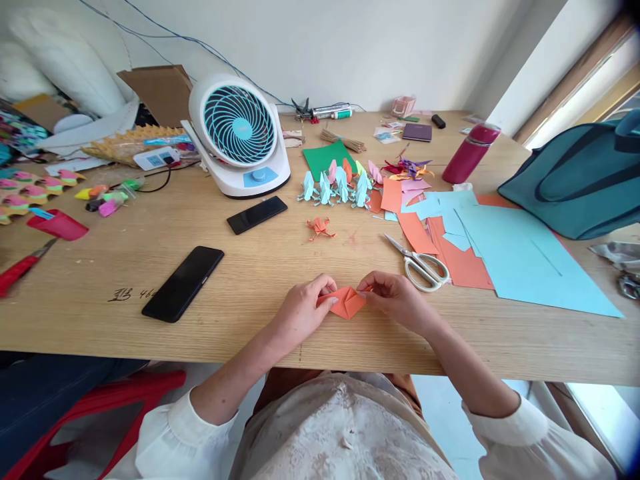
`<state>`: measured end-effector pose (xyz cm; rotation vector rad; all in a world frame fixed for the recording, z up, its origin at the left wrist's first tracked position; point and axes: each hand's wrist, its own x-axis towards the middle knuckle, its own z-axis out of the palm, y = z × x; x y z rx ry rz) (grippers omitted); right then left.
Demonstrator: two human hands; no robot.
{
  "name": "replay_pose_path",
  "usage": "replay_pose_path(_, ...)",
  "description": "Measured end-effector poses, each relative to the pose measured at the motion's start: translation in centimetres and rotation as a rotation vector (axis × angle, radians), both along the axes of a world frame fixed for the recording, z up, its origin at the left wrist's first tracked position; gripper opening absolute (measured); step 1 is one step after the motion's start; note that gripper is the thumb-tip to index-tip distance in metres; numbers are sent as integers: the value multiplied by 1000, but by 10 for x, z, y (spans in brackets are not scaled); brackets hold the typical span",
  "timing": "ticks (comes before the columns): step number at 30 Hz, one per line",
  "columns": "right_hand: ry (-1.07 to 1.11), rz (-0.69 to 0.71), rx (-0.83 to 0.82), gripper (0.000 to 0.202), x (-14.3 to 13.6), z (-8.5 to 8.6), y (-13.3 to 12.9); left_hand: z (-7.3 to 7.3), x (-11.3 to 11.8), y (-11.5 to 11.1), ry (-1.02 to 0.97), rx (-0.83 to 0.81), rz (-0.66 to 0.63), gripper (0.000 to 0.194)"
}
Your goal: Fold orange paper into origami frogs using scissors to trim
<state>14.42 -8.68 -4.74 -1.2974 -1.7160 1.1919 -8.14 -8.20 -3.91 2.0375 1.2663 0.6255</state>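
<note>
A partly folded piece of orange paper [349, 305] is held between my two hands, low over the front of the table. My left hand [306, 307] pinches its left corner between thumb and fingers. At its right corner my right hand [395, 299] has its thumb and fingers closed on the paper. Beyond them lies a small finished orange origami figure [321, 228] with thin legs. Scissors [420, 262] with white handles rest just past my right hand, blades pointing up and left.
Light blue paper sheets [540, 260] and orange paper pieces [463, 261] spread to the right. Several folded paper figures [341, 185] stand near a green sheet [327, 159]. Two phones, one black phone [184, 283] nearer, lie left. A fan [240, 130], a red bottle [470, 153] and a teal bag [575, 180] stand further back.
</note>
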Motion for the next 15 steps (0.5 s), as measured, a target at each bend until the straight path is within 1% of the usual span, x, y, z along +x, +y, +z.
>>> replay_pose_path(2, -41, 33, 6, 13, -1, 2, -1, -4, -1, -4, 125, 121, 6, 6)
replay_pose_path(4, -72, 57, 12, 11, -2, 3, -3, -6, -1, -6, 208, 250, -5, 14)
replay_pose_path(6, -92, 68, 17, 11, -3, 3, -5, -6, 0, -8, 204, 315, -98, 27)
replay_pose_path(8, -109, 72, 21, 12, -3, 3, -5, -5, 2, -8, 153, 301, -242, 34)
replay_pose_path(9, -113, 76, 22, 12, -3, 3, -5, -4, 3, -7, 135, 280, -297, 35)
replay_pose_path(10, -117, 79, 23, 13, -3, 3, -5, -4, 4, -7, 126, 262, -326, 33)
replay_pose_path(13, -150, 66, 47, 11, -5, 2, -8, -6, 6, -5, 141, 241, -313, 24)
replay_pose_path(15, -210, 46, 95, 10, -7, 2, -12, -8, 7, -3, 162, 243, -290, 14)
